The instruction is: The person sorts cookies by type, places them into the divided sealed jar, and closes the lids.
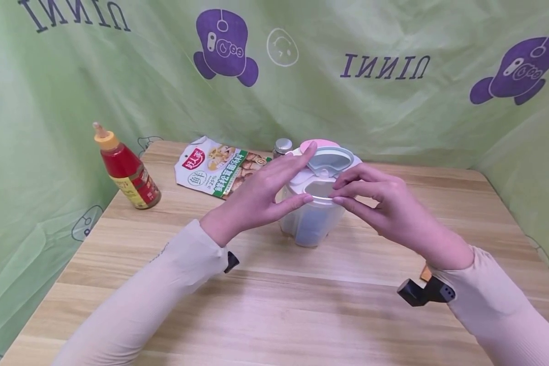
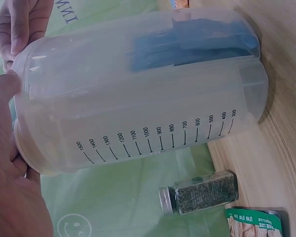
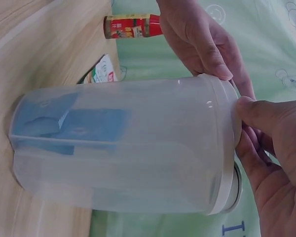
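Note:
A translucent storage canister (image 1: 312, 223) with measuring marks stands upright on the table. Its white lid (image 1: 297, 179) has a grey-blue flap (image 1: 331, 158) raised above an opening and a pink flap (image 1: 319, 144) behind. Something blue, like a packet (image 3: 96, 123), shows through the wall near the bottom. My left hand (image 1: 267, 190) rests on the lid's left side, fingers stretched out and thumb at the rim. My right hand (image 1: 384, 198) pinches the rim at the opening's right edge with thumb and bent fingers; whether something small is between them is hidden.
A red sauce bottle (image 1: 134, 178) with a yellow cap stands at the left edge. Behind the left hand lies a seasoning packet (image 1: 210, 165), near a glass spice jar (image 2: 204, 192). An orange piece (image 1: 425, 273) shows beside the right wrist. Green cloth (image 1: 302, 96) hangs behind the table.

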A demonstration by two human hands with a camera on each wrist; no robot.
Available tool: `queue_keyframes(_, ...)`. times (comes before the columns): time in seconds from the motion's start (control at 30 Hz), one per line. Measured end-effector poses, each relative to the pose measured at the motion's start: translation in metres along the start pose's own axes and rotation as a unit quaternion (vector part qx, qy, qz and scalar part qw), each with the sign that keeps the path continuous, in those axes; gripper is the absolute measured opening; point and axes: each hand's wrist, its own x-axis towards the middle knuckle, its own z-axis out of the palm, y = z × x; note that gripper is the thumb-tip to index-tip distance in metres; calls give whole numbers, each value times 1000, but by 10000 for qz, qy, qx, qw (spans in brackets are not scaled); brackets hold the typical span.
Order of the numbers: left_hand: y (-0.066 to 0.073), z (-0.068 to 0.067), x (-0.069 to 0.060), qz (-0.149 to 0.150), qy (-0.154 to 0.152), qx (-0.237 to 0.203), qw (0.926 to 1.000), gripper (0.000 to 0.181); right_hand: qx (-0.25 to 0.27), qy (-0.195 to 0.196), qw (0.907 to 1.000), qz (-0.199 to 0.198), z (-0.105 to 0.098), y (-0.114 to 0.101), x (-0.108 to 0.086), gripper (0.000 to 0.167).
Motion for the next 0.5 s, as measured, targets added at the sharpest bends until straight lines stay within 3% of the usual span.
queue_keyframes(0.17,0,1,-1,-41,-21,13,10000,80,414,223,9988,131,-1,0,-2,35)
queue_keyframes(0.3,0,1,-1,-59,-22,29,10000,80,801,515,9943,471,-8,0,-7,22)
queue_keyframes(0.5,0,1,-1,-58,18,32,10000,81,1364,1144,9759,1260,-26,9,-23,14)
